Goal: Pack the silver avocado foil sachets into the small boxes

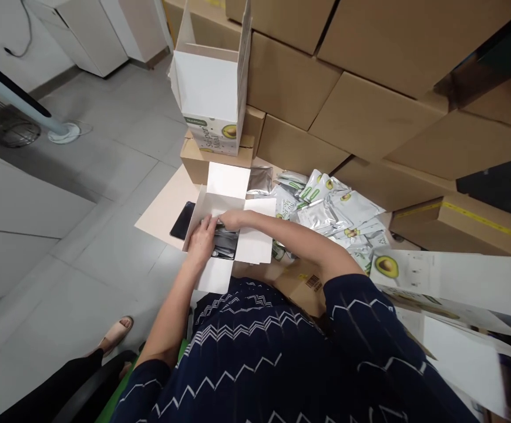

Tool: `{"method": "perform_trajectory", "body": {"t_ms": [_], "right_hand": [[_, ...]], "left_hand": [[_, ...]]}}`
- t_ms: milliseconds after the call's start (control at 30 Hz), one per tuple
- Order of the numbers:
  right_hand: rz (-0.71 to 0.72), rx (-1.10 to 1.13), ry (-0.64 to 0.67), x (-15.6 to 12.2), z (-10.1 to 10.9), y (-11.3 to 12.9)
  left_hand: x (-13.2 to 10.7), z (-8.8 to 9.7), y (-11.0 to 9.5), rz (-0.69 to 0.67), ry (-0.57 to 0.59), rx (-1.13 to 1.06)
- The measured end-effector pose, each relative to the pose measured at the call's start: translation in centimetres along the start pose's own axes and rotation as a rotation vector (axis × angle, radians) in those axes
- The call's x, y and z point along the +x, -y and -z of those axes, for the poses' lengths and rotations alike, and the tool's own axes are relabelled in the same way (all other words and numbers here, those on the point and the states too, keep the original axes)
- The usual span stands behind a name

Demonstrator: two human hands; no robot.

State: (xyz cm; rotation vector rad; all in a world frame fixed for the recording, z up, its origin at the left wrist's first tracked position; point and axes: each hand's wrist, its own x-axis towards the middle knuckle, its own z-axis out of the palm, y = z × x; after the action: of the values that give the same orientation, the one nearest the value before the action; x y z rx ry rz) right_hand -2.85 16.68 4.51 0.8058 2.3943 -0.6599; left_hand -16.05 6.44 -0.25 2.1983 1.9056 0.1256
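Note:
A small white carton (227,182) lies open in front of me with its flaps spread. Inside it sits a stack of silver sachets (225,244). My left hand (202,238) rests over the left side of the stack, fingers curled on the sachets. My right hand (231,220) reaches in from the right and presses its closed fingers on the top of the same stack. A pile of loose silver and green avocado-print sachets (330,211) lies to the right of the carton.
A black phone (182,221) lies left of the carton on flat cardboard. An upright open white avocado carton (211,88) stands on a brown box behind. Stacked brown boxes (361,76) fill the back and right. Flat printed cartons (440,273) lie at right.

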Motion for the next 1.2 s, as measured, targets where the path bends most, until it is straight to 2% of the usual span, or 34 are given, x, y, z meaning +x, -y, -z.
{"method": "perform_trajectory", "body": {"t_ms": [100,167,233,300,333,367,433,500,533,633,767,900,1033,1100,1200], "right_hand": [[0.089,0.294,-0.081,-2.7,1.6,-1.8],[0.123,0.613,-0.227,-4.9,3.0,-4.4],[-0.005,0.815,-0.493,-6.7,4.0,-8.0],[-0.254,0.779,-0.76,-7.5,3.9,-12.0],[-0.387,0.689,-0.809,-7.5,3.4,-13.8],[-0.503,0.576,-0.766,-7.3,2.6,-15.3],[-0.651,0.369,-0.521,-6.5,0.2,-17.4],[-0.692,0.27,-0.291,-5.5,-2.5,-18.1],[-0.693,0.254,-0.235,-5.0,-3.8,-18.1],[-0.687,0.224,-0.234,-3.9,-6.6,-17.3],[-0.684,0.202,-0.235,-3.4,-7.5,-17.0],[-0.621,0.224,-0.183,-4.2,-5.8,-17.9],[-0.597,0.191,-0.236,-7.5,-2.0,-19.0],[-0.58,0.171,-0.351,-10.2,0.4,-19.0],[-0.509,0.18,-0.651,-15.0,4.2,-17.1]], "left_hand": [[0.5,-0.4,0.7,-0.039,0.051,-0.034],[0.7,-0.6,0.9,-0.038,0.051,-0.04],[0.7,-0.7,0.9,-0.026,0.042,-0.036],[0.8,-0.8,0.8,-0.016,0.035,-0.026],[0.8,-0.8,0.8,-0.016,0.034,-0.02],[0.8,-0.8,0.8,-0.019,0.035,-0.014],[0.8,-0.8,0.7,-0.019,0.036,0.003],[0.7,-0.7,0.6,-0.013,0.042,0.026],[0.7,-0.6,0.5,-0.011,0.046,0.038],[0.6,-0.2,0.2,-0.023,0.063,0.07],[0.6,0.3,0.0,-0.048,0.091,0.1],[0.7,0.5,-0.2,-0.042,0.107,0.111],[0.7,0.6,-0.2,-0.061,0.102,0.093],[0.6,0.6,-0.2,-0.066,0.09,0.071],[0.5,0.3,-0.2,-0.067,0.069,0.044]]}}
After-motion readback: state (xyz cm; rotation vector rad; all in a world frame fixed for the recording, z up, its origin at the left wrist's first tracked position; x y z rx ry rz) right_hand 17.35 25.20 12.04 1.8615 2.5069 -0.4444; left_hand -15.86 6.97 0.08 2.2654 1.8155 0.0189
